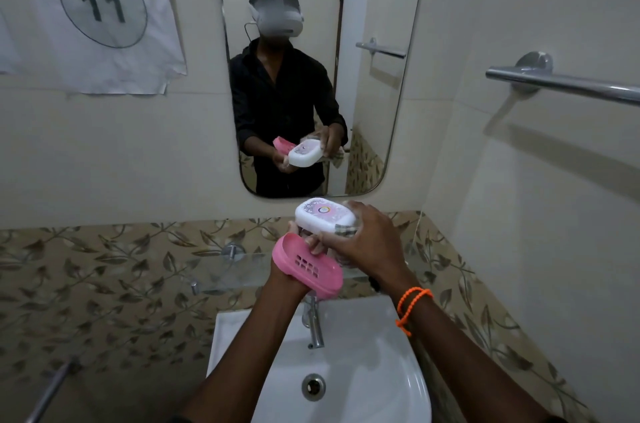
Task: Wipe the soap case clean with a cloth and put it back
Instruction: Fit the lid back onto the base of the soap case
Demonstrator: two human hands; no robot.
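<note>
The left hand (301, 251) grips the pink tray (306, 266) and white soap case (325, 216) together; the right hand (367, 242) pinches a cloth (344, 230) against the case's right end

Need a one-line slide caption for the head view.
Above the sink, left hand holds pink tray and white soap case lid; right hand wipes it with cloth.

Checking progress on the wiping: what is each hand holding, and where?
Left hand holds the pink tray and white lid at their near ends; right hand presses the cloth against the lid's right end.
</note>
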